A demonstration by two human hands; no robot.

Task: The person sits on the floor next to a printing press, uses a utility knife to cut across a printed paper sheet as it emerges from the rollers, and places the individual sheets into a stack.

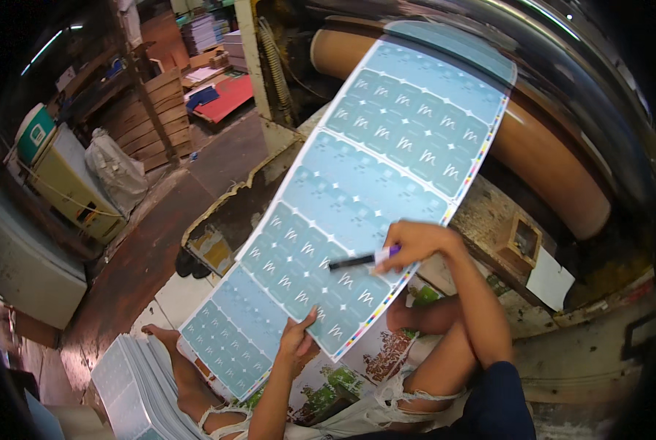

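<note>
A long blue-green printed sheet (343, 187) slopes down toward me from a large roller, its upper end against the dark drum. My left hand (297, 341) pinches the near edge of this sheet, thumb on top. Above the sheet, my right hand (419, 242) is closed around a slim black tool (354, 261) with a white and purple end. The tool points left over the printed pattern; its exact kind cannot be made out. Another printed sheet (222, 334) lies lower, partly under the first, near my left forearm and knees.
A thick stack of printed sheets (134, 389) stands at lower left beside my leg. Brown rollers (555, 169) and a shiny drum (562, 59) fill the upper right. A small wooden box (520, 238) sits on the machine ledge. Cabinets (71, 176) line the left.
</note>
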